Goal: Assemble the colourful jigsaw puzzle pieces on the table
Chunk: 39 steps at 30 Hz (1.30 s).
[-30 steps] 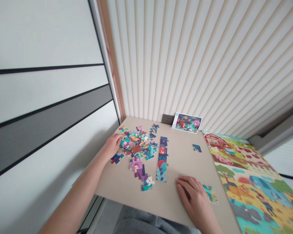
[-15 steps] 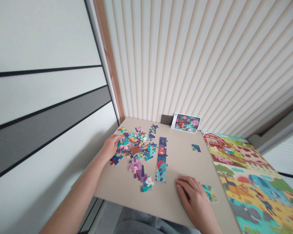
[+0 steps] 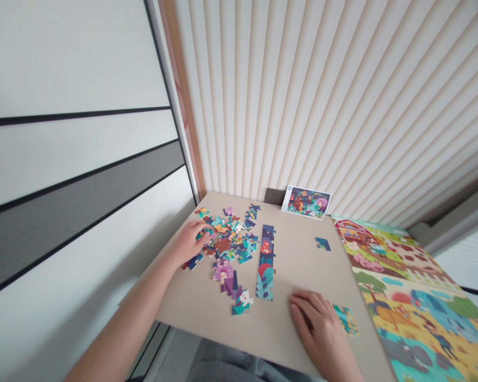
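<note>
your left hand (image 3: 188, 244) rests curled on the loose puzzle pieces (image 3: 227, 239), any hold unclear; your right hand (image 3: 317, 328) lies open, empty, on the board (image 3: 298, 254). pieces are light, stiff card: pinch their edges.

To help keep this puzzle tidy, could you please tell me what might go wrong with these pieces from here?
The left hand on the loose jigsaw pieces could sweep some off the beige board. The right hand beside the small joined section might nudge it apart. The assembled strip, close to the pile, could also get bumped out of line.
</note>
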### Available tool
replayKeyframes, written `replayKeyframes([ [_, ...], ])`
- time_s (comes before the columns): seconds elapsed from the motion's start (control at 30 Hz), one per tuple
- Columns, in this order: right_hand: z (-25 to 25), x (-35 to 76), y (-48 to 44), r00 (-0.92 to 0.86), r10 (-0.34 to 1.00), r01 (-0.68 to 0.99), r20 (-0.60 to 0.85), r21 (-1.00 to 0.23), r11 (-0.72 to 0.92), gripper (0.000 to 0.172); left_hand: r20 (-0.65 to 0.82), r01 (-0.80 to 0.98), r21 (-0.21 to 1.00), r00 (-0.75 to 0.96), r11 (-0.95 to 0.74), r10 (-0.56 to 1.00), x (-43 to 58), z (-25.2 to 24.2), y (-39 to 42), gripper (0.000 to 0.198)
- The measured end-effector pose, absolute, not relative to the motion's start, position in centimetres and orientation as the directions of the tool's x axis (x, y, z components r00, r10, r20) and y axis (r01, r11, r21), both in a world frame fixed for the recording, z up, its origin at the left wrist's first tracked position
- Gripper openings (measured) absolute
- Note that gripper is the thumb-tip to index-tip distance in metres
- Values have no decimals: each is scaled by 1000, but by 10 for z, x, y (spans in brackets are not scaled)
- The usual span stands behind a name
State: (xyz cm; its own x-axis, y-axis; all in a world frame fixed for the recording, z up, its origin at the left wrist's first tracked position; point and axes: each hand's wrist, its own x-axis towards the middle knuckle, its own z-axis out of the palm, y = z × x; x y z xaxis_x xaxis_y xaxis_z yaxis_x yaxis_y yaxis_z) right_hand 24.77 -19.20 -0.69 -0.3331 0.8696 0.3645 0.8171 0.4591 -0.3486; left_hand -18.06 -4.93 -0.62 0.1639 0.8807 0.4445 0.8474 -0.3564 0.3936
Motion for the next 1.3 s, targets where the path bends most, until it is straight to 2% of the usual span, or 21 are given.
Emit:
replayKeyframes([
  [0.23,-6,248,-191,-341,866,817,365,-341,465,21,367,848,312,308,-428,878,-163,-2,-56,36],
  [0.4,-7,248,-191,-354,859,814,370,-329,478,23,349,858,303,306,-415,886,-164,-4,-56,34],
  [0.77,-1,246,-195,-330,869,824,367,-336,455,21,364,825,368,297,-429,883,-164,-3,-53,28],
  [1.3,-2,246,-195,-328,874,816,358,-359,453,20,373,832,353,295,-428,880,-174,-19,-43,23],
])
